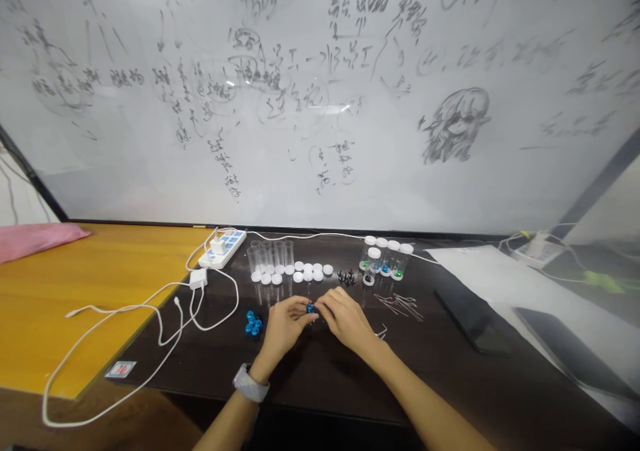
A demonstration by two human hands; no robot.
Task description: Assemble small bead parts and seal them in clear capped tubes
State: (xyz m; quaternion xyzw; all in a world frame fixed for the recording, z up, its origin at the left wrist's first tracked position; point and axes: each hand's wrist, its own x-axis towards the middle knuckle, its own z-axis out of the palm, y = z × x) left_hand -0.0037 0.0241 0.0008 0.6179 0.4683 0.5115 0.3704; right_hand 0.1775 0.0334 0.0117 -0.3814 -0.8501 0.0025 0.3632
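Note:
Between my fingertips is a small shiny blue piece point(311, 308), partly covered by the fingers. My left hand point(287, 321), with a pale band on its wrist, pinches it from the left. From the right, my right hand point(344, 314) closes its fingers against the same piece. A cluster of similar blue pieces point(253, 324) lies on the dark table left of my left hand. Beyond my hands are several white caps point(309, 272) and small black parts point(347, 278). Thin metal pins point(400, 306) lie to the right, and a bent metal piece point(382, 332) is beside my right forearm.
Clear tubes point(271, 259) stand at the back left; capped tubes with coloured pieces point(386, 259) stand back right. White cables point(165, 324) loop left from a power strip point(223, 248). A dark flat device point(470, 321) and a phone point(570, 348) lie right. A whiteboard point(320, 191) rises behind.

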